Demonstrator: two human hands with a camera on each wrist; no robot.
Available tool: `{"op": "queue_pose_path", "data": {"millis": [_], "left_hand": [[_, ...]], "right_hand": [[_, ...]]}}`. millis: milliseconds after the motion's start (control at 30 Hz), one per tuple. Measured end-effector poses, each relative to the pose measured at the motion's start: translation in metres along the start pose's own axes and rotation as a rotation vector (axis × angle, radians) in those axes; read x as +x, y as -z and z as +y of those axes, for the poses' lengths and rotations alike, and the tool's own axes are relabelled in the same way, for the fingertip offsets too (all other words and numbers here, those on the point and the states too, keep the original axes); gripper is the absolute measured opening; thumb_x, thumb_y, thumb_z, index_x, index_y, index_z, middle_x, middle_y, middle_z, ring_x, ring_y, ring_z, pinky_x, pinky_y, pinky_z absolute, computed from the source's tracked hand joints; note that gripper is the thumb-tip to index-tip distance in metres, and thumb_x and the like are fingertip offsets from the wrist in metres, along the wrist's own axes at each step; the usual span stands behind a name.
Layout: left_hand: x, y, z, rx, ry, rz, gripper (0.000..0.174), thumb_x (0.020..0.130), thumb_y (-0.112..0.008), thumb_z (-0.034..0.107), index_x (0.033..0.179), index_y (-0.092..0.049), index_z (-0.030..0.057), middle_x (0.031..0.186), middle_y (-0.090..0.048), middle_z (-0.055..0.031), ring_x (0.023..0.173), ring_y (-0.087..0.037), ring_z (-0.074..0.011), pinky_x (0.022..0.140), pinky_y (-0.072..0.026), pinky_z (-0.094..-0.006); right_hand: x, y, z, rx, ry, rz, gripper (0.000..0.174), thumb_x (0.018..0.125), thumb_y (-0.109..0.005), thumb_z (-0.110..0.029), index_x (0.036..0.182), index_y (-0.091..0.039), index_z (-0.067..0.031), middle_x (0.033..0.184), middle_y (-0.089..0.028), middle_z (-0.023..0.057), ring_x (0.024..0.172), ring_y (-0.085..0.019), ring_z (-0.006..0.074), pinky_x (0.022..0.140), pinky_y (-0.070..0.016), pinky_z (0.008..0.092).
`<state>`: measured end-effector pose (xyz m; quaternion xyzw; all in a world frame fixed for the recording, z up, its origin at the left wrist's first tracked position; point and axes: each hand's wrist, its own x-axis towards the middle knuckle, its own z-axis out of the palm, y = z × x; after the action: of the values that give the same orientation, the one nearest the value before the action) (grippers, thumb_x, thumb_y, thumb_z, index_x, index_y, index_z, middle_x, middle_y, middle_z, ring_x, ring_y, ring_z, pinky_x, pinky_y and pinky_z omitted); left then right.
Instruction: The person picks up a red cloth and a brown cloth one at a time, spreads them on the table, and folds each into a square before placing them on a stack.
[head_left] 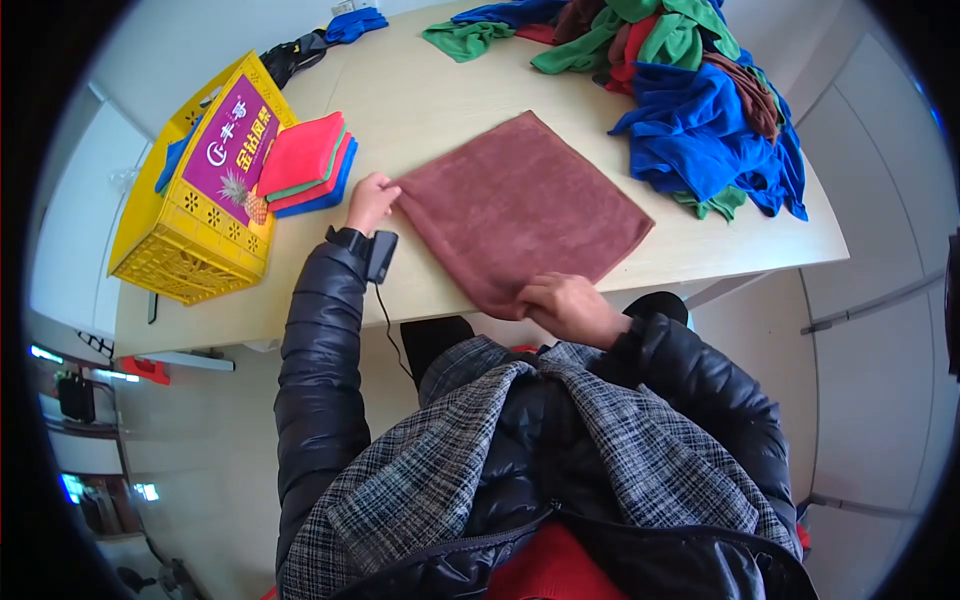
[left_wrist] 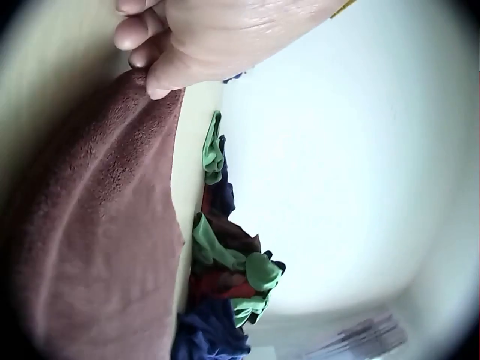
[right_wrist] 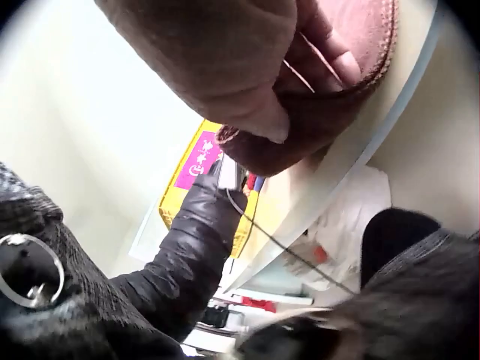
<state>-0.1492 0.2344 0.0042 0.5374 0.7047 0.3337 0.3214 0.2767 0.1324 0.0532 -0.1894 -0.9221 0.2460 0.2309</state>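
A pale wooden desk (head_left: 420, 110) is shown, with a square brown microfibre cloth (head_left: 520, 205) laid flat at its near edge. The cloth's left corner is pinched by the left hand (head_left: 370, 200). Its near corner is gripped by the right hand (head_left: 565, 305).

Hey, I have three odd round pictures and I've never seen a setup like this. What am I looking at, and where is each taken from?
No machine here: a person wears three cameras. The large picture comes from the head, looking down at a pale table. The other two come from the wrists, so each shows its hand very close. The left hand holds one corner of a brown towel spread flat; the right hand grips the corner at the near table edge. Left of the towel, a folded stack of cloths lies by a yellow crate; a loose pile of cloths sits far right.
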Motion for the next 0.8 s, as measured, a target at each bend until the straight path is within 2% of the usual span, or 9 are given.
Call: {"op": "queue_pose_path", "data": {"millis": [67, 200, 233, 333, 400, 467, 533, 667, 800], "left_hand": [[0.028, 0.008, -0.006, -0.239, 0.017, 0.05, 0.016, 0.093, -0.067, 0.015, 0.106, -0.065, 0.0058, 0.083, -0.068, -0.0041, 0.08, -0.065, -0.0172, 0.074, -0.053, -0.0285], [0.048, 0.006, 0.018, -0.67, -0.126, 0.261, 0.027, 0.095, -0.067, 0.016, 0.12, -0.063, 0.0052, 0.099, -0.069, -0.0066, 0.09, -0.067, -0.0153, 0.081, -0.0541, -0.0276], [0.042, 0.006, 0.025, -0.667, -0.127, 0.252, 0.027, 0.095, -0.067, 0.016, 0.12, -0.063, 0.0052, 0.099, -0.069, -0.0066, 0.09, -0.067, -0.0153, 0.081, -0.0541, -0.0276], [-0.02, 0.01, 0.052, -0.157, -0.292, 0.011, 0.037, 0.096, -0.068, 0.019, 0.129, -0.059, 0.0041, 0.121, -0.064, -0.0102, 0.108, -0.063, -0.0146, 0.09, -0.0525, -0.0285], [-0.082, 0.004, 0.067, -0.105, -0.182, -0.268, 0.04, 0.093, -0.07, 0.018, 0.128, -0.058, 0.0019, 0.13, -0.058, -0.0141, 0.118, -0.058, -0.0186, 0.095, -0.0502, -0.0312], [-0.156, -0.018, 0.085, 0.211, -0.479, -0.225, 0.04, 0.092, -0.07, 0.013, 0.127, -0.057, 0.0026, 0.135, -0.057, -0.0134, 0.128, -0.054, -0.0224, 0.107, -0.0427, -0.0373], [-0.207, -0.035, 0.085, 0.558, -0.596, -0.131, 0.044, 0.085, -0.071, 0.007, 0.126, -0.057, 0.0017, 0.138, -0.056, -0.0161, 0.13, -0.054, -0.0297, 0.11, -0.0403, -0.0426], [-0.23, -0.041, 0.066, 0.627, -0.616, -0.026, 0.041, 0.081, -0.069, 0.004, 0.121, -0.06, 0.0021, 0.137, -0.056, -0.0167, 0.129, -0.053, -0.0352, 0.111, -0.0389, -0.046], [-0.215, -0.019, 0.063, 0.658, -0.659, -0.091, 0.03, 0.079, -0.067, 0.002, 0.108, -0.063, 0.0016, 0.131, -0.06, -0.0162, 0.127, -0.053, -0.0351, 0.109, -0.0399, -0.0488]], "right_hand": [[0.028, -0.022, -0.006, 0.128, -0.184, -0.11, 0.019, 0.087, -0.067, -0.014, 0.103, -0.07, -0.0044, 0.1, -0.069, 0.0143, 0.094, -0.066, 0.0349, 0.079, -0.0541, 0.0425], [0.098, -0.069, -0.022, 0.685, -0.212, 0.046, 0.031, 0.094, -0.065, -0.025, 0.117, -0.069, -0.0044, 0.105, -0.072, 0.0202, 0.094, -0.068, 0.0395, 0.083, -0.0548, 0.0409], [0.097, -0.067, -0.023, 0.686, -0.216, 0.054, 0.031, 0.094, -0.065, -0.025, 0.117, -0.069, -0.0044, 0.105, -0.072, 0.0202, 0.094, -0.068, 0.0395, 0.083, -0.0548, 0.0409], [0.098, -0.052, -0.037, 0.676, -0.174, 0.055, 0.033, 0.095, -0.064, -0.026, 0.119, -0.067, -0.0037, 0.112, -0.071, 0.0198, 0.101, -0.068, 0.038, 0.089, -0.0536, 0.0425], [0.088, -0.022, -0.011, 0.414, -0.24, -0.106, 0.037, 0.093, -0.064, -0.025, 0.123, -0.064, -0.004, 0.116, -0.07, 0.0184, 0.107, -0.065, 0.0379, 0.095, -0.0515, 0.044], [0.067, 0.002, 0.022, -0.008, -0.17, -0.062, 0.041, 0.094, -0.064, -0.022, 0.131, -0.06, -0.0047, 0.124, -0.065, 0.017, 0.118, -0.06, 0.0354, 0.103, -0.0473, 0.0417], [0.045, 0.018, 0.052, -0.248, -0.196, -0.077, 0.04, 0.091, -0.065, -0.021, 0.129, -0.062, -0.0066, 0.13, -0.061, 0.0143, 0.126, -0.055, 0.0327, 0.107, -0.0432, 0.0419], [0.017, 0.032, 0.084, -0.406, -0.098, -0.047, 0.038, 0.09, -0.066, -0.023, 0.125, -0.064, -0.0071, 0.131, -0.06, 0.01, 0.125, -0.053, 0.0296, 0.105, -0.043, 0.0421], [0.009, 0.033, 0.067, -0.435, -0.184, -0.055, 0.034, 0.09, -0.066, -0.022, 0.12, -0.065, -0.0063, 0.127, -0.059, 0.0098, 0.122, -0.053, 0.0287, 0.104, -0.0433, 0.0419]]}}
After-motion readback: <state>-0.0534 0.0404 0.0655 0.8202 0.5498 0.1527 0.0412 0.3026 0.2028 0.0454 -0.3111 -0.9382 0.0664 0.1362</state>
